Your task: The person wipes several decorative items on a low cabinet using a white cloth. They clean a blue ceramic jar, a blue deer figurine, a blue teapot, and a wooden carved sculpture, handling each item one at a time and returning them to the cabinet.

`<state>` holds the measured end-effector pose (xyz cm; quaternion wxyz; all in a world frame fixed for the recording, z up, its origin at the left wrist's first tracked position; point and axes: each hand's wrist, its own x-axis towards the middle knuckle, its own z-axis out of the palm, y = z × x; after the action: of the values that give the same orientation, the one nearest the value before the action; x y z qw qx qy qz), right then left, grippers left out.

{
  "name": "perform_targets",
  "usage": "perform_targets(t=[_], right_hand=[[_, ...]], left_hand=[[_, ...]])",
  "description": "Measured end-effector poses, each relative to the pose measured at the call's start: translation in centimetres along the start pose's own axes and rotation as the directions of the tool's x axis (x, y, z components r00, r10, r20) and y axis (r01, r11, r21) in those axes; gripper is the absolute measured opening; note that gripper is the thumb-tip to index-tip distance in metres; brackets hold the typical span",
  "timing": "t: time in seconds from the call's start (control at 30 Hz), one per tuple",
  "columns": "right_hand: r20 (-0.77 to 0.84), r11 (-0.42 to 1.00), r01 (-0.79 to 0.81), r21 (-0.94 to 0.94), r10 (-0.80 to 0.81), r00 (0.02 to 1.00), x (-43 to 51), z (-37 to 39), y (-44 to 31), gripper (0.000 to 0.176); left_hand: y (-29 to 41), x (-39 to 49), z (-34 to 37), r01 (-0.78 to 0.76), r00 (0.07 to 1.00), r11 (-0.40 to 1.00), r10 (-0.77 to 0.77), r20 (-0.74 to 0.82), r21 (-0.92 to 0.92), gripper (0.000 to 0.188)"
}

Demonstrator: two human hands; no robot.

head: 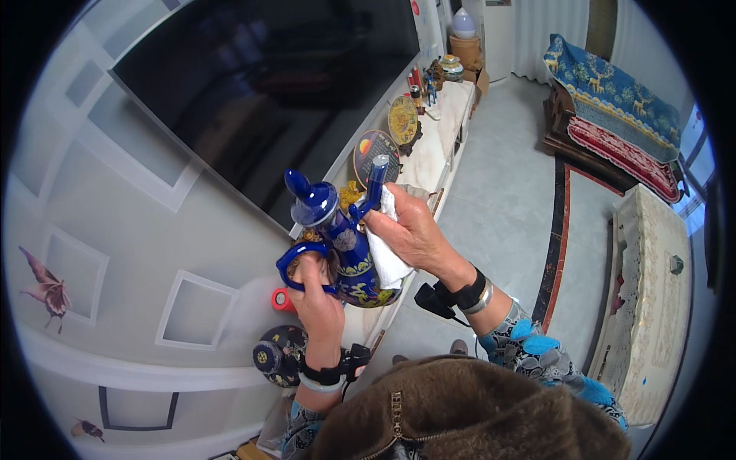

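Observation:
A blue lidded ewer (pixel 353 259) with painted flowers is held up, tilted, between my two hands in front of the cabinet. My left hand (pixel 319 293) grips its looped handle, with the thumb over the lower part. My right hand (pixel 408 230) presses a white cloth or tissue (pixel 386 250) against the ewer's side and pinches around its spout (pixel 376 181). The pointed blue lid (pixel 313 201) sits on the neck. The ewer's far side and some of my left fingers are hidden.
The long marble-topped cabinet (pixel 440 138) bears display plates (pixel 403 121), small figures and jars. A dark painted vase (pixel 282 355) and a red cylindrical object (pixel 282 299) stand near my left forearm. A large television (pixel 270 86) hangs behind; a covered sofa (pixel 621 109) is across the floor.

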<state>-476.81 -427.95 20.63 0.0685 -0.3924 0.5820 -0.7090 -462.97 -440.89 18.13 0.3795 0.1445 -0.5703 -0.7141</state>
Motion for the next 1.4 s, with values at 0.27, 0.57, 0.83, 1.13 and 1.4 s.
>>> perform_targets(t=[0.27, 0.57, 0.83, 1.13, 1.4], right_hand=[[0.046, 0.939, -0.053, 0.340, 0.040, 0.998, -1.8, -1.7, 0.5, 0.031], [0.154, 0.706, -0.463, 0.536, 0.458, 0.876, -1.0, -4.6, 2.7, 0.035], [0.481, 0.269, -0.558, 0.785, 0.302, 0.823, -0.4, -5.0, 10.1, 0.025], [0.001, 0.695, -0.288, 0.658, 0.382, 0.924, -7.2, -1.8, 8.8, 0.021], [0.157, 0.596, -0.517, 0.614, 0.550, 0.821, -2.7, -3.4, 7.3, 0.029]], left_hand=[[1.3, 1.1, 3.2, 0.053, 0.998, 0.988, -0.057, -0.028, -0.143, 0.065], [-1.1, 2.1, 3.1, 0.032, 0.999, 0.986, -0.036, -0.021, -0.161, 0.061], [-2.9, 1.9, 3.0, 0.056, 0.994, 0.992, -0.066, -0.084, -0.114, 0.062], [-2.9, 2.0, 3.0, -0.024, 0.992, 0.982, 0.000, -0.128, -0.190, 0.064], [-3.3, 0.8, 2.2, 0.108, 0.990, 0.978, -0.122, -0.069, -0.177, 0.045]])
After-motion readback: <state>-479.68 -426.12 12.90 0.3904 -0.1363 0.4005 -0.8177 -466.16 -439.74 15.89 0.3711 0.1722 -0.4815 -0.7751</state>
